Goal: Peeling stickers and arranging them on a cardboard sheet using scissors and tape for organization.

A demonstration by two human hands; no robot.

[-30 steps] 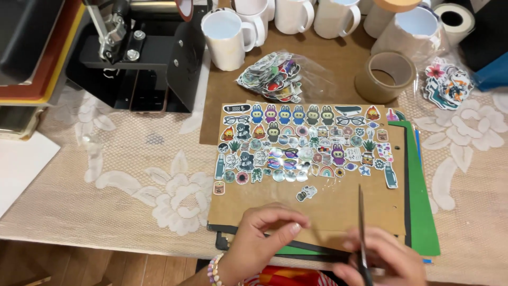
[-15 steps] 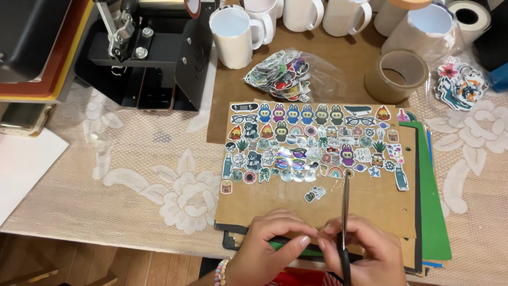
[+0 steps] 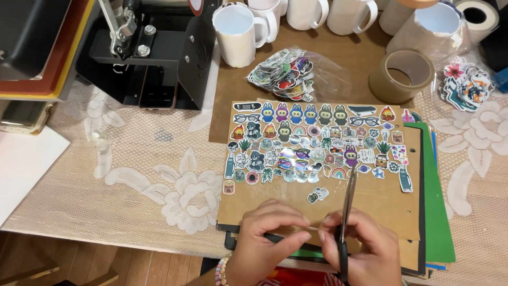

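1. Right hand (image 3: 365,254) closed around the scissors (image 3: 346,212), blades pointing away.
2. Left hand (image 3: 267,238) pinches a small paper piece (image 3: 312,229), just beside the blades.
3. Stickers (image 3: 312,143) spread on brown cardboard (image 3: 381,204) beyond both hands.

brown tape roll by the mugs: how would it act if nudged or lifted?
The tape roll lies flat on its side face, so a nudge would probably slide it, not roll it. Its thick wound ring looks stiff, unlikely to crush. The open centre suggests it is fairly light.
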